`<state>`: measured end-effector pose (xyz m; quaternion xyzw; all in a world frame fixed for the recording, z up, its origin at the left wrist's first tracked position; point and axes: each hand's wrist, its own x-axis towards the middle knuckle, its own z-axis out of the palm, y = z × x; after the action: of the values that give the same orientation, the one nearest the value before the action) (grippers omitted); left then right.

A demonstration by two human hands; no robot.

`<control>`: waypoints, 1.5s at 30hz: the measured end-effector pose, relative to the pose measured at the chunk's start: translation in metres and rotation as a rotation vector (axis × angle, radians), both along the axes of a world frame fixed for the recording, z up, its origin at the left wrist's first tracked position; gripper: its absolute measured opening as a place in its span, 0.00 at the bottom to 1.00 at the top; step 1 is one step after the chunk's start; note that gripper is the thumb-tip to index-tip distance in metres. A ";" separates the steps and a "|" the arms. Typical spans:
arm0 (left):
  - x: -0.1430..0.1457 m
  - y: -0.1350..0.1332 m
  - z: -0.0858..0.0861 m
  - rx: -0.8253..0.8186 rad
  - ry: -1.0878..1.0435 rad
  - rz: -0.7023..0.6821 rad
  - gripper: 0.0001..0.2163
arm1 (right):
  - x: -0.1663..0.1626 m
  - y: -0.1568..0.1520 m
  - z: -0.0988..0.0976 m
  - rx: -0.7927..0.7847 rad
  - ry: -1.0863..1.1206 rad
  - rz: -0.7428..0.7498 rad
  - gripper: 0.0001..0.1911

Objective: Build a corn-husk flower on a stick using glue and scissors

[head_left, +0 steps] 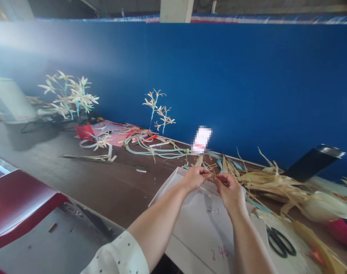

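Piece of thin, straw-coloured plant material (214, 176) sits between the fingertips of both hands, above the far end of a flat, off-white cardboard box (196, 220) marked "246" in reddish handwriting; its exact shape is too small to tell. Left hand (195, 178) and right hand (230, 192) each pinch it narrowly, thumb against fingers, the fingertips of both almost meeting. Just beyond lies a bright, pixelated rectangle (202, 140). Right of the hands spreads a heap of dry, tan husks (276, 180), with black-handled scissors (282, 242) nearer the person and a black cylinder with a shiny end (316, 163) tilted behind. Left of the rectangle, pale blue looped cords (159, 153) lie on the dark brown table (113, 190). Behind them stand two cream, star-petalled flowers (159, 110); farther left is a fuller cream flower bunch (73, 95) before the blue partition (247, 76).
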<state>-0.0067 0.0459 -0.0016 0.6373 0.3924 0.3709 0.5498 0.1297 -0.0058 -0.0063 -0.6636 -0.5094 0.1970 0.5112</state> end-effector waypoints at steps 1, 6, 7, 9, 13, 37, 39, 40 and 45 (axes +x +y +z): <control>0.000 0.000 0.000 -0.002 -0.004 0.000 0.11 | -0.001 -0.001 0.001 0.010 -0.007 0.001 0.16; 0.001 0.004 -0.006 0.017 0.011 0.050 0.12 | -0.005 -0.002 0.005 -0.041 -0.081 0.027 0.16; 0.000 0.005 -0.007 0.022 0.018 0.061 0.13 | -0.004 -0.002 0.005 -0.051 -0.095 0.034 0.16; -0.001 0.005 -0.007 0.032 0.029 0.078 0.13 | -0.002 -0.001 0.002 -0.054 -0.127 0.046 0.18; -0.002 0.001 -0.001 0.070 0.060 0.047 0.11 | 0.002 0.001 -0.004 -0.025 -0.211 0.050 0.17; 0.000 -0.003 -0.010 0.655 0.356 0.098 0.08 | 0.001 0.001 -0.003 -0.004 -0.267 -0.090 0.12; 0.001 -0.003 -0.012 0.669 0.379 0.113 0.08 | 0.001 0.001 -0.004 -0.021 -0.263 -0.095 0.11; 0.001 -0.002 -0.013 0.677 0.391 0.118 0.08 | 0.001 0.002 -0.004 -0.018 -0.271 -0.101 0.11; 0.003 -0.004 -0.014 0.748 0.468 0.124 0.07 | -0.001 0.001 -0.001 0.029 -0.337 -0.142 0.10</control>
<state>-0.0037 0.0424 -0.0159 0.8346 0.3824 0.3653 0.1544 0.1290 -0.0048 -0.0078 -0.7140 -0.5426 0.0392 0.4408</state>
